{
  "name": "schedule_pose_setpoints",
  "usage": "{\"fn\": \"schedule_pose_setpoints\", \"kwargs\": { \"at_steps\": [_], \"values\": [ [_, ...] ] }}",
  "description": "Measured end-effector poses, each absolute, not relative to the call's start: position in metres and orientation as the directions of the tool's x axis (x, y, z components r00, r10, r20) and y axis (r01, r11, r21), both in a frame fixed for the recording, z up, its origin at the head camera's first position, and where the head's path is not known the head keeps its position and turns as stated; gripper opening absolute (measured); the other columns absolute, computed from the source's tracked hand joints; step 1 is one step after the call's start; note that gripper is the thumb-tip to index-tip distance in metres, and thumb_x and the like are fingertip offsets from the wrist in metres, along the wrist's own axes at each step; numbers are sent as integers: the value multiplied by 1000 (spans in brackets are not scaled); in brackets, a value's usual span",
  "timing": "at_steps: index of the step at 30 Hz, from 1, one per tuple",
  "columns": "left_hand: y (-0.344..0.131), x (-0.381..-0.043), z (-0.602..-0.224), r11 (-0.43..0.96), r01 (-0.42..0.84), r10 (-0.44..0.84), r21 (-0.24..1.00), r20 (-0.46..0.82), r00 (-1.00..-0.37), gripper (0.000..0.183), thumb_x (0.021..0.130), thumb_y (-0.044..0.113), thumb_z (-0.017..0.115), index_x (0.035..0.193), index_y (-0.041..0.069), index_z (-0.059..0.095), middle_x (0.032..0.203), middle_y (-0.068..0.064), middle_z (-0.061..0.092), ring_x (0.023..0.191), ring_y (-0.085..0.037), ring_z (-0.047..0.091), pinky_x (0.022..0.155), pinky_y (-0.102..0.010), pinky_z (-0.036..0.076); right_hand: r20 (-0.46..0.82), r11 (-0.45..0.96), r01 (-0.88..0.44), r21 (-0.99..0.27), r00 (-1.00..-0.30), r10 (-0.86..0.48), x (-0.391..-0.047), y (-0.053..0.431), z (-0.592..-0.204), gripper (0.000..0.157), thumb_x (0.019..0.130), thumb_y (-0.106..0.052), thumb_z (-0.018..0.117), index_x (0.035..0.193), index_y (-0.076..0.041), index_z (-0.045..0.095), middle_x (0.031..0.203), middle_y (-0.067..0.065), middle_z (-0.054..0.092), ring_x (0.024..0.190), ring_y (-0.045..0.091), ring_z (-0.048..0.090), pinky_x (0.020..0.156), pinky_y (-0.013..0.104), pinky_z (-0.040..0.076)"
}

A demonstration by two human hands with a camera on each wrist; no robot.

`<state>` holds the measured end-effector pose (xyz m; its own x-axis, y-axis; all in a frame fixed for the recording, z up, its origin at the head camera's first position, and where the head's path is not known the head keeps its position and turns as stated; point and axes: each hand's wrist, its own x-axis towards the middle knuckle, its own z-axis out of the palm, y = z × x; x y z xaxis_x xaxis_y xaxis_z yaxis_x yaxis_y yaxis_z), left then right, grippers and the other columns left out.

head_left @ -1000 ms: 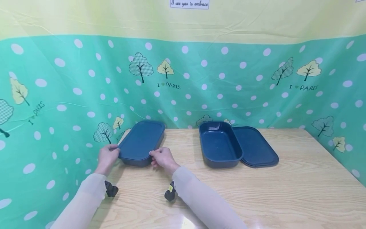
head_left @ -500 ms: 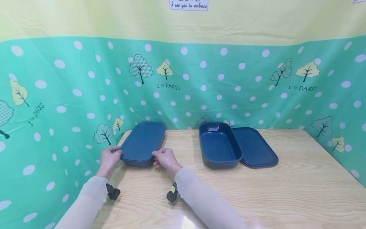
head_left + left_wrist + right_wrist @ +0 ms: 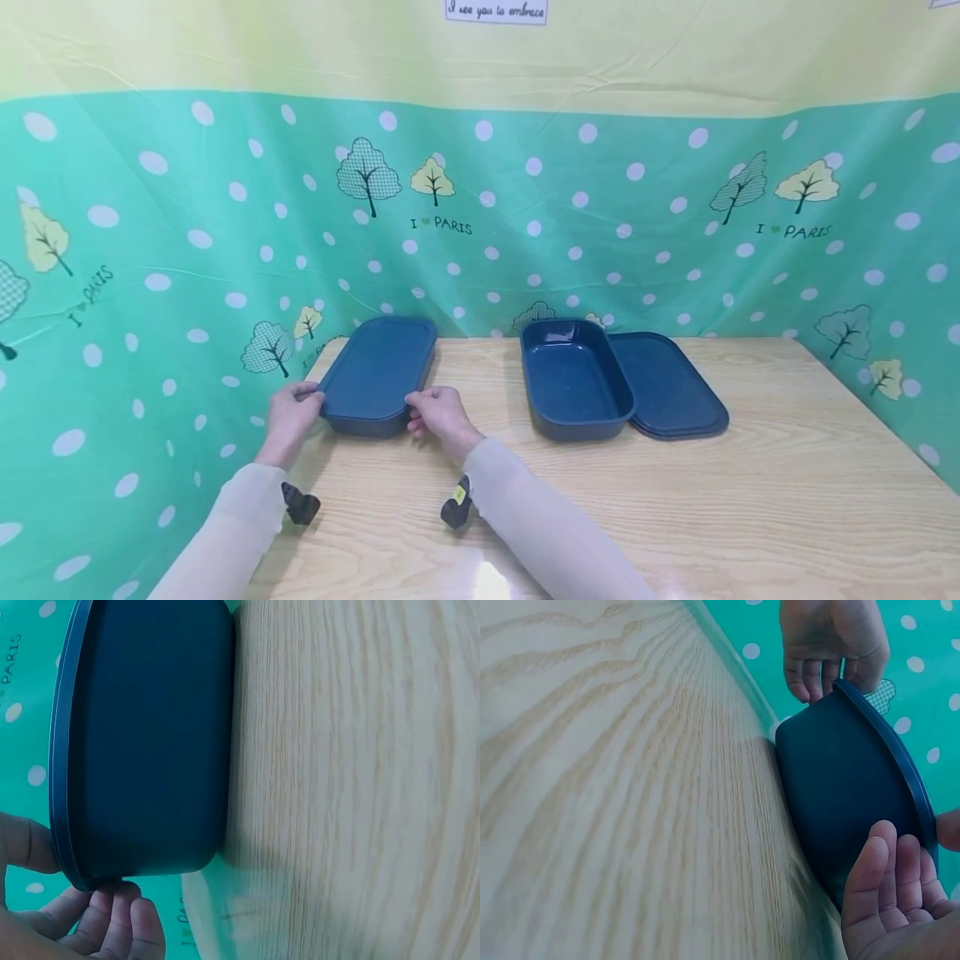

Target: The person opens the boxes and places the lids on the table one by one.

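A dark blue rectangular box with its flat lid on (image 3: 378,367) stands on the left of the table. My left hand (image 3: 288,421) pinches the rim at its near left corner. In the left wrist view the left thumb (image 3: 30,844) lies on the lid side, with the fingertips curled under the rim. At the near right corner, my right hand (image 3: 444,418) pinches the rim the same way. The right wrist view shows its fingers (image 3: 907,862) against the side wall of the box (image 3: 847,772), the thumb over the rim.
To the right stands an uncovered dark blue box (image 3: 577,375), its inside bare. A matching lid (image 3: 671,383) lies beside it, partly behind its right side. The wooden table (image 3: 712,508) meets a green dotted curtain (image 3: 487,250) at the back and sides.
The lidded box has shifted slightly to the right, and both hands have moved with it, keeping their hold on the rim. The uncovered box and loose lid stay where they were.
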<state>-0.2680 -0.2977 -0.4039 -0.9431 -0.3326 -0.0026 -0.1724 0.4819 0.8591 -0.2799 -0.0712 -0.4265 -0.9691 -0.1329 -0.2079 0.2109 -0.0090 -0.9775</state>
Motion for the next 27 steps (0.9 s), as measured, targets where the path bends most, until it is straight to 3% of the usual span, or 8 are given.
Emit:
{"fn": "schedule_pose_setpoints", "kwargs": {
  "at_steps": [27],
  "values": [
    [-282,-265,-406,468,-162,-327,869,1,-945,43,89,18,46,127,-3,42,118,-22,49,105,-32,49,82,-38,44,-219,-71,231,-970,-965,-144,-277,-55,-429,17,84,-22,60,88,-5,62,81,11,60,60,17,60,62,35,54]
  ]
}}
